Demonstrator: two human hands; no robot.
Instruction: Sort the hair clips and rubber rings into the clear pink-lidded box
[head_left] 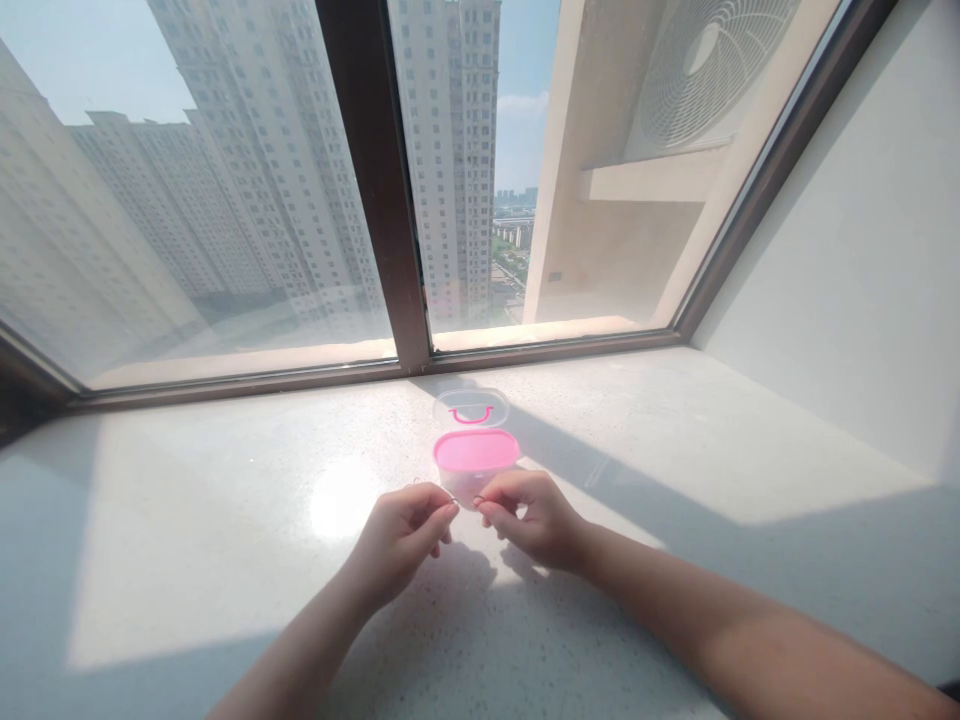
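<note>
The clear oval plastic lid (pixel 472 408) lies off the pink oval plastic tub (pixel 476 452), while the left hand (pixel 409 535) pinches a thin dark piece (pixel 453 500), the right hand (pixel 531 518) a thin curved piece (pixel 478 499) (the 2 unjoined).

Apparently a high-rise home: broad speckled windowsill (pixel 187 560), apartment towers (pixel 277 140) outside.

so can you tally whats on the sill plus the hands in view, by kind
hands: 2 (left hand, right hand)
pink-topped container: 1
clear lid with pink handle: 1
total: 4
Left out: thin material pinched by the hands, too small to count.
</note>
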